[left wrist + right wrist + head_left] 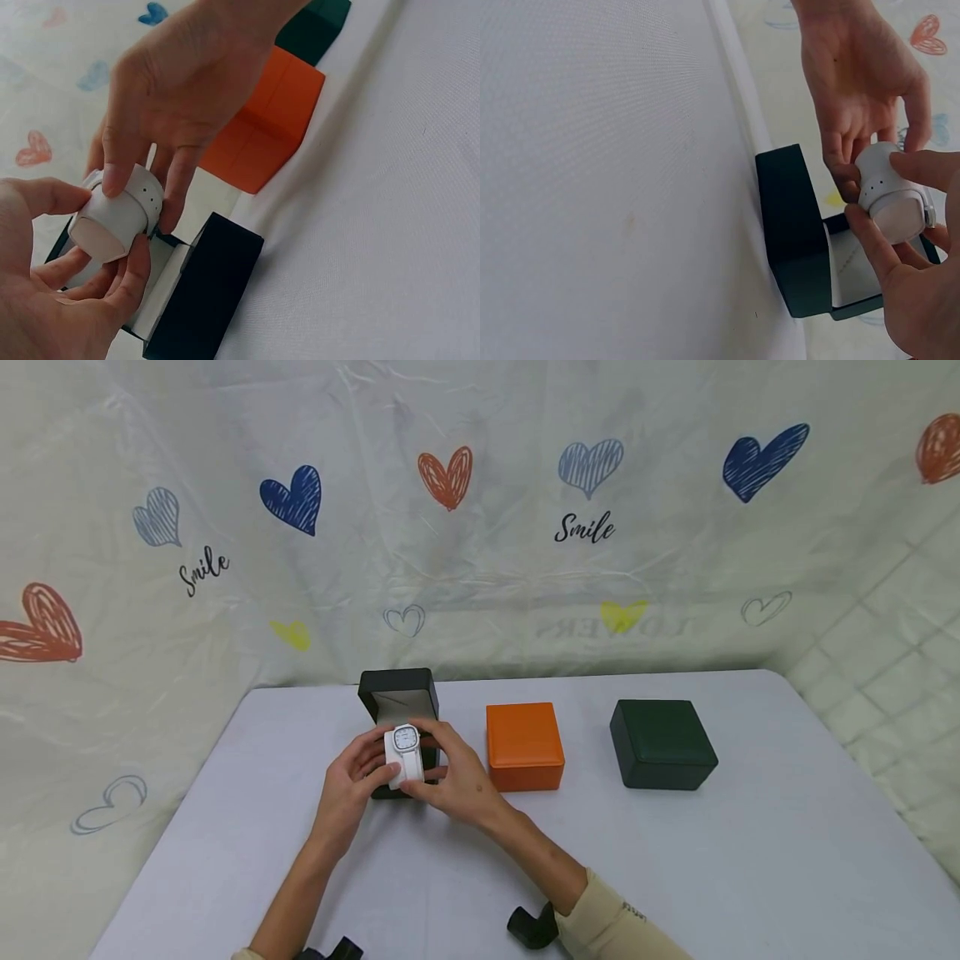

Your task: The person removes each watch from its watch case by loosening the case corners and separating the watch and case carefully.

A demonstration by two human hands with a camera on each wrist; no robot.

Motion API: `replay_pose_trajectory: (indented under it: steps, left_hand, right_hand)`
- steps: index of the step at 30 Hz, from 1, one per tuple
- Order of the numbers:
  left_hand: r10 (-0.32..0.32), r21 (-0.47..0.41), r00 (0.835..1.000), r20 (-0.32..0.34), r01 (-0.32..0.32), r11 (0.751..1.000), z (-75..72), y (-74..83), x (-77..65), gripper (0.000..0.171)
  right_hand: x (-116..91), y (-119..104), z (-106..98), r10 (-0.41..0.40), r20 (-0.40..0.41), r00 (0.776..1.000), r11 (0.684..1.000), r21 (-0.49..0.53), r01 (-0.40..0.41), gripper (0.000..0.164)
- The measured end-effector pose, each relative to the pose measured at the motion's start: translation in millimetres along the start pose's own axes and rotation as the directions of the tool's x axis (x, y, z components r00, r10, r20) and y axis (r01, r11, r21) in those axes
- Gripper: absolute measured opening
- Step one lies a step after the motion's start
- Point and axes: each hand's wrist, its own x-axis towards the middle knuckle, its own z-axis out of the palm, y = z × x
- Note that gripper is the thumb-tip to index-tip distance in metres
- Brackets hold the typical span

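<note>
In the centre of the head view, a closed orange box point(522, 739) is seen; a closed dark green box point(663, 739) is set apart from it, right of centre. Both are supported by a white table point(750, 868), by which much of the lower frame is filled. Across the upper half, a pale sheet point(510, 560) is printed with a red heart point(446, 481) near top centre, a dark blue heart point(760, 464) at upper right, and black "Smile" lettering point(585, 528) between them.
</note>
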Motion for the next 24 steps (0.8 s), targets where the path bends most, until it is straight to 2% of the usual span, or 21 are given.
replay_pose_trajectory:
  steps: [24]
  left_hand:
    - [-0.025, -0.010, 1.000, 0.001, 0.025, 1.000, -0.3, -1.9, -3.3, 0.054]
  right_hand:
    - [-1.2, 3.8, -3.3, -0.010, 0.022, 1.000, 0.999, 0.031, 0.009, 0.079]
